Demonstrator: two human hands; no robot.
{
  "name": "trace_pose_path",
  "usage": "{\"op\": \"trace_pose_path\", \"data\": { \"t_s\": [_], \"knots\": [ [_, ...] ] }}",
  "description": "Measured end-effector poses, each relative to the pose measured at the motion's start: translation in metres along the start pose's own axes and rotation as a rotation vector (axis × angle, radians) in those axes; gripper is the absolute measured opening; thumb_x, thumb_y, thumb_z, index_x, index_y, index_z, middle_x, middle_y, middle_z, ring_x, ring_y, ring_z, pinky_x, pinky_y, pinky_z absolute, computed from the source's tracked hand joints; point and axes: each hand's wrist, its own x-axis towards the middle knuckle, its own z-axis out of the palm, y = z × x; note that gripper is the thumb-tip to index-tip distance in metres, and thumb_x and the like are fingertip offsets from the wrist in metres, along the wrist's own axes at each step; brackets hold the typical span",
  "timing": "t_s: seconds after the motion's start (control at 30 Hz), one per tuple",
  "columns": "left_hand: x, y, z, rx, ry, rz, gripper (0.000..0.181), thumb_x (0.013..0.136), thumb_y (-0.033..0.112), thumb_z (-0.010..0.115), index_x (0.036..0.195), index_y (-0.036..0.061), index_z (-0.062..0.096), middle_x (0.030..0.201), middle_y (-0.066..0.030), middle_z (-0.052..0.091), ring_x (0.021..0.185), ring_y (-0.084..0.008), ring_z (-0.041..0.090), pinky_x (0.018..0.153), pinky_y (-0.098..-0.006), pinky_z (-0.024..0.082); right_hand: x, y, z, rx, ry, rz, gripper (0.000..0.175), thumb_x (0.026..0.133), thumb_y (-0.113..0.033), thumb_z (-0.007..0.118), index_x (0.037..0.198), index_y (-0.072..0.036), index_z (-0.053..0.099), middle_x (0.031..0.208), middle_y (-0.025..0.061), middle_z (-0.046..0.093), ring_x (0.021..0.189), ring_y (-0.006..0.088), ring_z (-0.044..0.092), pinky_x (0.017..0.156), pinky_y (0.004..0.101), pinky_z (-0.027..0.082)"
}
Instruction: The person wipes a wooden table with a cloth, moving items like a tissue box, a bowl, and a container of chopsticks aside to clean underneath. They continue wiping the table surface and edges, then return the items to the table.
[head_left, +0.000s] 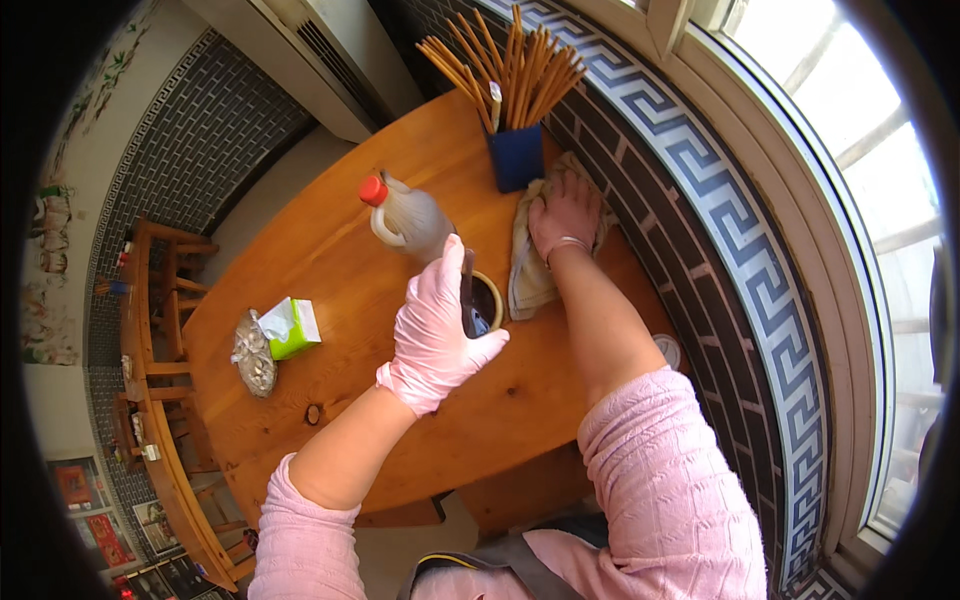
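Observation:
My left hand (439, 322), in a thin pink glove, is at the left side of a round pot (495, 289) with a pale rim and dark contents. Its thumb and forefinger are spread on either side of the pot; whether they grip it is unclear. A dark spoon (468, 289) leans in the pot. Just beyond stands a plastic jug (424, 221) with a red cap and a handle. My right hand (570, 210), also gloved, presses flat on a folded beige cloth (531, 281) beside the wall.
A blue holder (517, 159) full of wooden chopsticks (517, 75) stands by the cloth on the wooden table (360, 322). Left are a green tissue box (296, 330) and a bag of pale pieces (255, 356). A round white lid-like thing (666, 350) lies near the brick-patterned wall (660, 247).

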Motion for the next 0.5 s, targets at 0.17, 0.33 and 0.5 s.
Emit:
{"op": "trace_pose_path", "data": {
  "t_s": [0.17, 0.33, 0.5],
  "knots": [
    [-0.008, -0.024, 0.028, 0.035, 0.038, -0.089, 0.121, 0.065, 0.026, 0.091, 0.16, 0.0023, 0.019, 0.142, -0.0243, 0.05, 0.127, -0.0452, 0.049, 0.107, -0.0501, 0.044, -0.003, 0.007, 0.0, -0.07, -0.026, -0.031, 0.059, 0.096, -0.041, 0.051, 0.144, -0.007, 0.052, 0.153, 0.0094, 0.046, 0.145, 0.0288, 0.035, 0.121, 0.0503, 0.022],
    [0.005, -0.031, 0.043, 0.071, 0.111, -0.135, 0.125, 0.067, 0.029, 0.091, 0.161, 0.0016, 0.014, 0.141, -0.0258, 0.049, 0.125, -0.0474, 0.049, 0.103, -0.0539, 0.047, -0.03, 0.021, -0.002, -0.085, -0.036, 0.0, 0.062, 0.099, -0.039, 0.048, 0.15, -0.004, 0.049, 0.161, 0.011, 0.04, 0.149, 0.0314, 0.033, 0.122, 0.0482, 0.023],
    [0.0, 0.0, 0.03, 0.261, 0.099, -0.126, 0.122, 0.071, 0.043, 0.089, 0.161, 0.0009, 0.019, 0.157, -0.0282, 0.038, 0.142, -0.0462, 0.039, 0.116, -0.0528, 0.035, -0.09, 0.033, -0.015, -0.045, -0.047, 0.001, 0.063, 0.101, -0.037, 0.046, 0.155, -0.005, 0.042, 0.165, 0.0127, 0.034, 0.154, 0.0317, 0.026, 0.125, 0.0482, 0.017]
  ]
}}
